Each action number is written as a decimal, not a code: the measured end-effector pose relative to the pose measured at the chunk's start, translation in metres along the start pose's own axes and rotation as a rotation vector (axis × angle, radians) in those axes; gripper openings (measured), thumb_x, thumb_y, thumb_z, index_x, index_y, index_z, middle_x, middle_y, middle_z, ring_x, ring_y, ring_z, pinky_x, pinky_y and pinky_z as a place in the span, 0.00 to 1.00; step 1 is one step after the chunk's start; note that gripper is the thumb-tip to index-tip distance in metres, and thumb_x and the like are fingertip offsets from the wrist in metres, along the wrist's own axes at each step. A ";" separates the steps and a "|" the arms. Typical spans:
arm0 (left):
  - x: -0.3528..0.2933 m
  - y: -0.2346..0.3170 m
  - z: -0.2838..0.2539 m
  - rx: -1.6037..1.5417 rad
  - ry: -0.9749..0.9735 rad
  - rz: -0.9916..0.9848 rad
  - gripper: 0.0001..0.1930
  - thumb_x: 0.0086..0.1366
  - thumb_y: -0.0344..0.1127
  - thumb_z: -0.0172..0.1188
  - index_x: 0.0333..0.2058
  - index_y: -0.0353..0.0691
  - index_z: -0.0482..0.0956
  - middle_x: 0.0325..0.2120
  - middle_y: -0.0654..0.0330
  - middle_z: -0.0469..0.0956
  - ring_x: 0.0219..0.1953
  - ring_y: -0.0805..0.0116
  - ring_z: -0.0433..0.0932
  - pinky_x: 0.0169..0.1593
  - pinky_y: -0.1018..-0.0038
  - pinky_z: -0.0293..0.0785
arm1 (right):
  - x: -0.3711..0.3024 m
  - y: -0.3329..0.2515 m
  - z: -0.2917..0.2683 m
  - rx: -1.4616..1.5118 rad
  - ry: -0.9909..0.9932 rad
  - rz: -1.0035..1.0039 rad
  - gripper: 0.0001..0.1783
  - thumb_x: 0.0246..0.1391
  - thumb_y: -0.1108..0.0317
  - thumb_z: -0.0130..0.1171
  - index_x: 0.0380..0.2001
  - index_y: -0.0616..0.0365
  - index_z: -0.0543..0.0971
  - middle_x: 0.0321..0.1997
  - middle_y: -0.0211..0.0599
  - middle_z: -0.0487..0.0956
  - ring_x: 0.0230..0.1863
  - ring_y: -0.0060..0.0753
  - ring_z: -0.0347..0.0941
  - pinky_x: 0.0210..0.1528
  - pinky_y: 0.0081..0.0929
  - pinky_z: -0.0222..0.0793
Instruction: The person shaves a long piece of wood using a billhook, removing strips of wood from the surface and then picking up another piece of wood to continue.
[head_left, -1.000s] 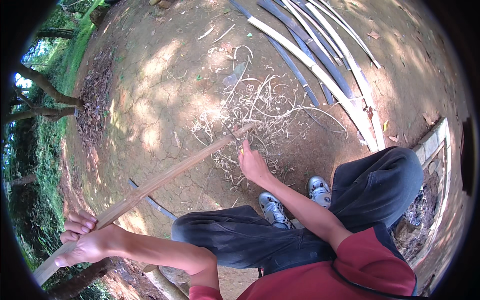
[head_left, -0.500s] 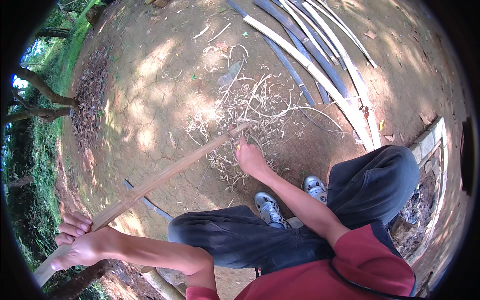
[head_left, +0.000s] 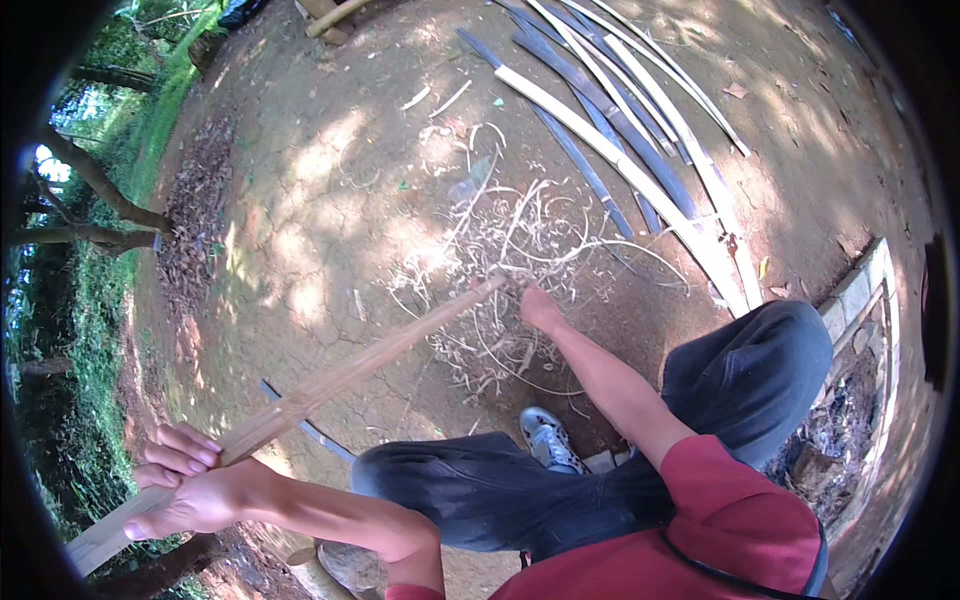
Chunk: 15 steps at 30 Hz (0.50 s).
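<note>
Dappled earth point(head_left: 270, 240) lies below a wooden strip point(head_left: 360, 365); the left hand point(head_left: 190, 485) clasps its near end; the right hand point(head_left: 540, 308), grip unclear, is by its far end, near curled shavings point(head_left: 520, 255).

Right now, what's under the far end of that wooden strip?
Pale curled shavings show around it on soil; whatever the strip and right hand cover is hidden.
</note>
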<state>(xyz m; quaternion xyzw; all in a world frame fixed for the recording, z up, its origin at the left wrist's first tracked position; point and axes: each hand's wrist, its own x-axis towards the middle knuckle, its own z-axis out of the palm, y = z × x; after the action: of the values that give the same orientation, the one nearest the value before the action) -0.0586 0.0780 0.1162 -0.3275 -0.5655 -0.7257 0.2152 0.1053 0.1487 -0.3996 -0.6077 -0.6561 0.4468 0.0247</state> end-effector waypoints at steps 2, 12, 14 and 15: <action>-0.001 0.004 0.000 0.001 -0.064 0.047 0.32 0.65 0.71 0.27 0.17 0.49 0.51 0.09 0.68 0.50 0.10 0.79 0.49 0.11 0.85 0.49 | 0.003 -0.003 -0.008 0.032 0.043 -0.024 0.22 0.55 0.70 0.46 0.49 0.77 0.63 0.31 0.69 0.77 0.37 0.64 0.77 0.43 0.52 0.73; 0.016 0.025 -0.024 0.027 -0.034 -0.014 0.31 0.66 0.65 0.16 0.15 0.50 0.49 0.08 0.67 0.49 0.10 0.76 0.48 0.11 0.84 0.49 | -0.087 -0.082 -0.074 0.110 -0.015 -0.115 0.20 0.58 0.63 0.49 0.52 0.56 0.70 0.28 0.56 0.79 0.34 0.60 0.77 0.40 0.53 0.72; 0.009 0.022 -0.013 0.099 0.004 -0.031 0.31 0.66 0.68 0.22 0.17 0.49 0.50 0.08 0.67 0.50 0.10 0.77 0.49 0.11 0.85 0.48 | -0.103 -0.088 -0.070 0.128 0.002 -0.117 0.20 0.58 0.62 0.48 0.53 0.55 0.69 0.28 0.54 0.80 0.34 0.60 0.77 0.40 0.52 0.71; 0.009 0.016 -0.012 0.031 -0.074 -0.020 0.31 0.65 0.69 0.24 0.16 0.49 0.50 0.08 0.67 0.50 0.11 0.78 0.49 0.12 0.85 0.48 | -0.111 -0.091 -0.066 0.140 0.009 -0.124 0.21 0.59 0.62 0.48 0.54 0.55 0.68 0.28 0.54 0.80 0.34 0.60 0.77 0.40 0.52 0.71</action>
<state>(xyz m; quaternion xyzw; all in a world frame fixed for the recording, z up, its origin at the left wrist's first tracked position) -0.0562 0.0629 0.1317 -0.3452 -0.5875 -0.7063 0.1917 0.1019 0.1076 -0.2474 -0.5648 -0.6596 0.4862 0.0977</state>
